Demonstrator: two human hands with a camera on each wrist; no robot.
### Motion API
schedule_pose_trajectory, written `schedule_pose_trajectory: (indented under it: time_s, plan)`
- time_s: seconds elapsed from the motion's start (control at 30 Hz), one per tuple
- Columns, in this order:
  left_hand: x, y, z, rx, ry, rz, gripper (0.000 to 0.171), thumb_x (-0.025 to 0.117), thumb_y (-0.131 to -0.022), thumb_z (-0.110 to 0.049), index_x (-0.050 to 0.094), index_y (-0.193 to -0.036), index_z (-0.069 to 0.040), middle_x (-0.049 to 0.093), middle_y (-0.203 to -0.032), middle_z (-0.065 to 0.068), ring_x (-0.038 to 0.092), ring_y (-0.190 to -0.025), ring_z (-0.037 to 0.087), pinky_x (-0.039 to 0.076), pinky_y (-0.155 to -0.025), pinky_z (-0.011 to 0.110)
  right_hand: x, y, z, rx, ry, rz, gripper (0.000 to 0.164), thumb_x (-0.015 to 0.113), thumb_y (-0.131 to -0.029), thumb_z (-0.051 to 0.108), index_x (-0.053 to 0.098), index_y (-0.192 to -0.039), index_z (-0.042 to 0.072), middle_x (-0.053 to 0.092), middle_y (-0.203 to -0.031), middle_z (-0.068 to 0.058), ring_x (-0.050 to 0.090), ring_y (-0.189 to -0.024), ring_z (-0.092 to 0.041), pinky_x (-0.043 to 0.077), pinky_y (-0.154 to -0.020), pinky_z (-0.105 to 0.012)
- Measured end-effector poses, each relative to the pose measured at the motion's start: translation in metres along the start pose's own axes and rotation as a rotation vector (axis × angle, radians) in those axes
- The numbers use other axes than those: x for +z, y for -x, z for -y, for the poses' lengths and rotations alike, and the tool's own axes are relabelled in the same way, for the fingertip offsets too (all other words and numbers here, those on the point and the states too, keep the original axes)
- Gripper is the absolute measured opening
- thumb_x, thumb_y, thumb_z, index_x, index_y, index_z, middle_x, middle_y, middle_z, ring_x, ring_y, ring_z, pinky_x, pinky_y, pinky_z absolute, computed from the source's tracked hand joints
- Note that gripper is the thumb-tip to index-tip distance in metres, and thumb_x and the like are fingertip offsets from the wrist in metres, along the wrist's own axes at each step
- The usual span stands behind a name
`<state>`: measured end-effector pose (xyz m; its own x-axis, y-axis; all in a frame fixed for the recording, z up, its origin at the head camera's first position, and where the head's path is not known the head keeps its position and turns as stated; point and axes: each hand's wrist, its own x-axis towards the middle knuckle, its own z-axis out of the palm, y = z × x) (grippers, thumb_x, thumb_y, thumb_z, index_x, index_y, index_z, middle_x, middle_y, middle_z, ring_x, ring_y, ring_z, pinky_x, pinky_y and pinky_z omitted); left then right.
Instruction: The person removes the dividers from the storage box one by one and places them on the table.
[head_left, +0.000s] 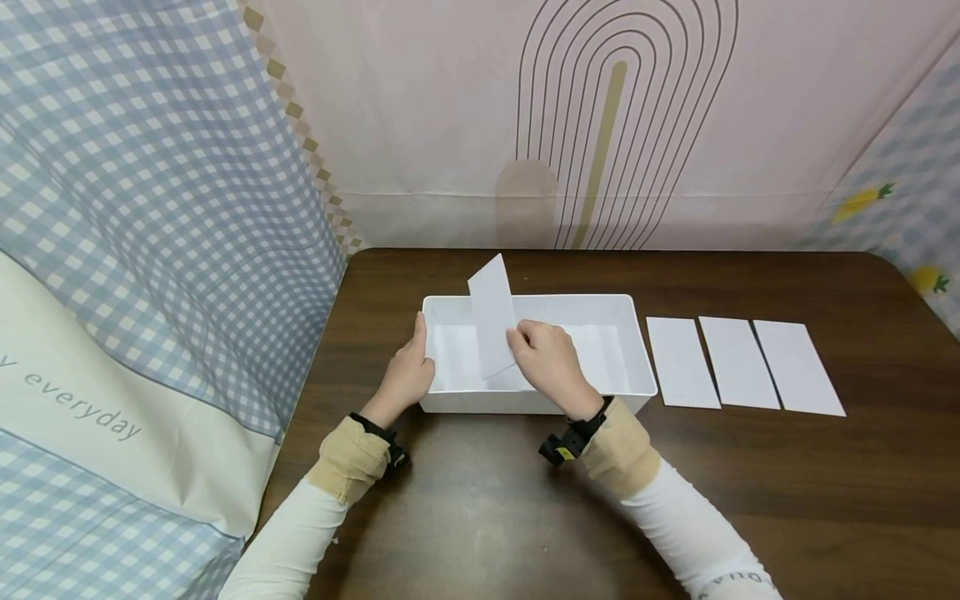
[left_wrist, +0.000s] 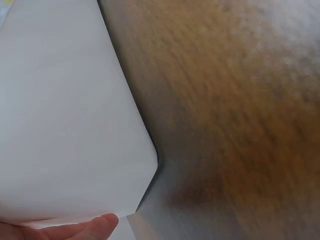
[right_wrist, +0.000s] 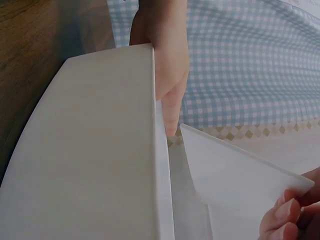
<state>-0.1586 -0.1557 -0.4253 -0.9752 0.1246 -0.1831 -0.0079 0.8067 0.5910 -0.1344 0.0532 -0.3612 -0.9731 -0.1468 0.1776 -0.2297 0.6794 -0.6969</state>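
A white open-topped box (head_left: 536, 402) stands lengthwise on the table. My right hand (head_left: 551, 362) pinches a thin white rectangular panel (head_left: 491, 317) by its right edge, fingers curled. The panel is tilted, its upper end rising above the far rim and its lower end inside the box. In the right wrist view the panel (right_wrist: 225, 175) slants beside the box's near wall (right_wrist: 100, 140). Against the box's left end rests my left hand (head_left: 408, 371), its fingers straight along the outside. The fingertips (left_wrist: 102, 225) show at the box wall in the left wrist view.
Three more white panels lie flat in a row right of the box: the nearest panel (head_left: 682, 362), the middle panel (head_left: 739, 362) and the outer panel (head_left: 799, 367). A brown wooden table (head_left: 480, 517) carries everything. Behind and left hang cloths, one checked blue (head_left: 165, 167).
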Motion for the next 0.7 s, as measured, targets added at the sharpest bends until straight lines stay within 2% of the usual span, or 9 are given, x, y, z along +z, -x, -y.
schedule_pose_trajectory:
  time_s: [0.2,0.6,0.7]
  plan:
    - [0.0,0.0,0.0,0.005,-0.002,-0.006,0.07,0.033,-0.085,-0.005,-0.007,-0.143,-0.009,0.023,-0.144,0.017,0.051,-0.071,0.026,0.041,-0.074,0.039,-0.003,0.002,-0.004,0.006,0.001,-0.008,0.039,0.043,-0.089,0.016,0.031,-0.052,0.012,0.027,-0.047,0.001,0.024,-0.043,-0.014,0.021,-0.045,-0.024]
    - [0.0,0.0,0.0,-0.005,0.015,-0.011,0.069,0.033,-0.085,-0.004,-0.005,-0.143,-0.008,0.023,-0.144,0.017,0.052,-0.1,0.032,0.04,-0.086,0.045,-0.006,0.006,-0.009,0.02,0.0,-0.001,0.038,0.041,-0.091,0.018,0.032,-0.054,0.011,0.027,-0.049,0.0,0.024,-0.044,-0.015,0.022,-0.046,-0.024]
    - [0.001,0.0,0.0,-0.004,0.012,-0.012,0.07,0.034,-0.085,-0.004,-0.005,-0.143,-0.008,0.023,-0.144,0.017,0.053,-0.096,0.032,0.041,-0.084,0.044,-0.007,0.008,-0.011,0.023,-0.002,0.003,0.039,0.041,-0.091,0.018,0.032,-0.054,0.011,0.027,-0.049,0.0,0.024,-0.045,-0.015,0.022,-0.046,-0.024]
